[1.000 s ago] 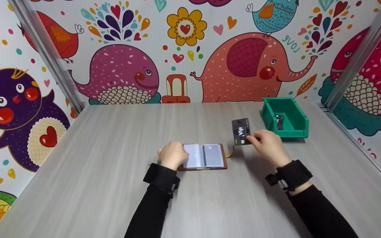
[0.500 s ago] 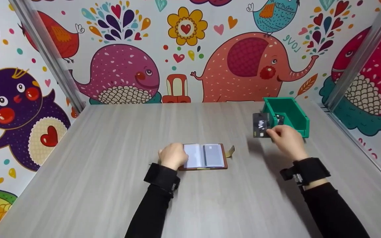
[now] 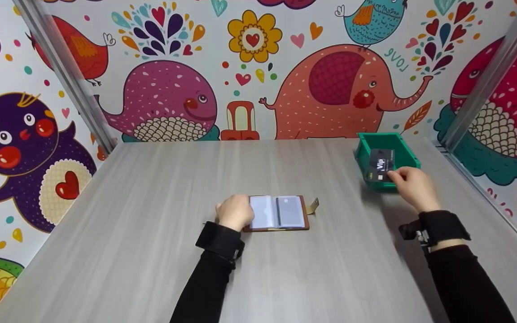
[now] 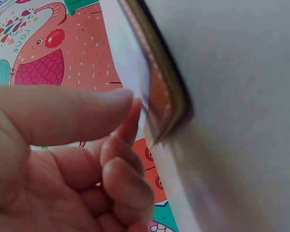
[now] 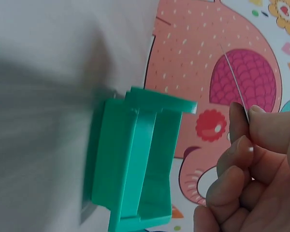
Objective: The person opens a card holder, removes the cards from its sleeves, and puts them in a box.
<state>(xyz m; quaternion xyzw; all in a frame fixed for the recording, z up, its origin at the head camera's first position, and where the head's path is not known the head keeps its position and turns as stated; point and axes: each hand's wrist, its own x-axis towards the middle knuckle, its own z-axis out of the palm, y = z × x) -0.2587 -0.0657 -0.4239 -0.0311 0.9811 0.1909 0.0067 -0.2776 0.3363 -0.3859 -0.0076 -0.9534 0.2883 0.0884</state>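
A brown card holder lies open on the table, its clear plastic sleeves spread and its clasp strap sticking out to the right. At its left edge is my left hand; in the left wrist view, thumb and index finger pinch the sleeve edge beside the brown cover. My right hand pinches a black card marked "Vip" by its lower right corner. The card is held up in front of the green bin and hides part of it. Edge-on, the card is a thin line in the right wrist view.
The green bin stands at the table's back right, close to the patterned wall. Metal posts frame the corners. The grey table stretches left of the card holder.
My right hand has carried the black card rightward, from beside the card holder to in front of the green bin. The left hand and the card holder have stayed in place.
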